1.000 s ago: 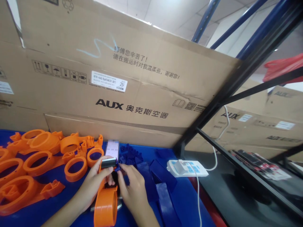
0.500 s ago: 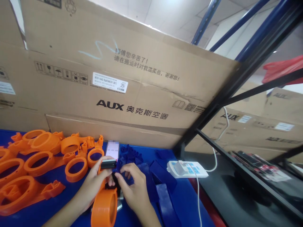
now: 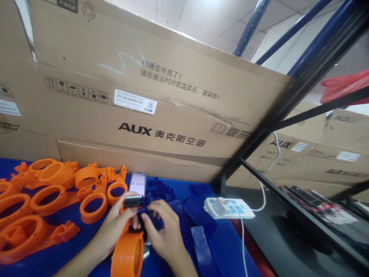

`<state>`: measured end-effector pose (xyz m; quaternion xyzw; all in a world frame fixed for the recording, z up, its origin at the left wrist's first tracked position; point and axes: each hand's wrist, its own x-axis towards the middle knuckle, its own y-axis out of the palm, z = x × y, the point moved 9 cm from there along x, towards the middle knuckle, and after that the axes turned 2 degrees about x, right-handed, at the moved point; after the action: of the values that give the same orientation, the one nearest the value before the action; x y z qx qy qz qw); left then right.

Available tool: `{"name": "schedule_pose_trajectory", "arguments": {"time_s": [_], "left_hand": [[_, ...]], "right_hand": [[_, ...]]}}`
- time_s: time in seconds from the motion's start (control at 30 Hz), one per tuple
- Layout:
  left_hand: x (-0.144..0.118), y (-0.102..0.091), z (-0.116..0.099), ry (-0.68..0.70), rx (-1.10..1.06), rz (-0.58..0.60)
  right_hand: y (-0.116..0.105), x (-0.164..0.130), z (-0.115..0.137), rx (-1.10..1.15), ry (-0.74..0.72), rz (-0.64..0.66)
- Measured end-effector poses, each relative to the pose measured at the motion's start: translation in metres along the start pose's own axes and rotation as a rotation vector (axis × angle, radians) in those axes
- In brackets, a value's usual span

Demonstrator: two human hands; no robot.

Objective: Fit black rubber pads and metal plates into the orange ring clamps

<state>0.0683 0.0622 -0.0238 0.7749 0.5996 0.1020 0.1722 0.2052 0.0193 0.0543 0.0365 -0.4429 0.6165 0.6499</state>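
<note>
My left hand (image 3: 121,215) is closed around an orange tape dispenser (image 3: 127,254), gripping it near its head. The dispenser's wide ring points toward me, and a black roller (image 3: 132,201) with a pale toothed strip sits at its far end. A small dark-blue plastic part (image 3: 142,208) is at the right side of that head. Thumb and forefinger of my right hand (image 3: 165,227) are pinched at this blue part; the exact contact is partly hidden. Behind the hands lies a pile of small blue parts (image 3: 160,189).
Several orange tape dispenser bodies (image 3: 93,207) cover the left of the blue table. A phone (image 3: 137,183) showing a timer stands behind my hands. Flat blue pieces (image 3: 203,246) lie to the right, near a white power strip (image 3: 229,208) with cables. Cardboard (image 3: 161,115) walls the back.
Both hands remain at the dispenser head with only slight finger movement. The blue part shows a little more between them. The phone timer has advanced by one second.
</note>
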Motion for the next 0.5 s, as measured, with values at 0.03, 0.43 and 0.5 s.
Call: {"name": "schedule_pose_trajectory", "arguments": {"time_s": [0.03,0.43,0.5], "left_hand": [[-0.0001,0.0003,-0.0002,0.002,0.006,0.002],[-0.0009,0.0039,0.0009,0.002,-0.032,0.003],[-0.0017,0.0051,0.0030,-0.006,-0.034,-0.002]], "right_hand": [[-0.0002,0.0000,0.0005,0.007,-0.008,0.000],[0.0015,-0.0033,-0.0014,0.049,-0.038,-0.015],[0.0018,-0.0042,-0.0006,0.027,-0.037,-0.018]]}}
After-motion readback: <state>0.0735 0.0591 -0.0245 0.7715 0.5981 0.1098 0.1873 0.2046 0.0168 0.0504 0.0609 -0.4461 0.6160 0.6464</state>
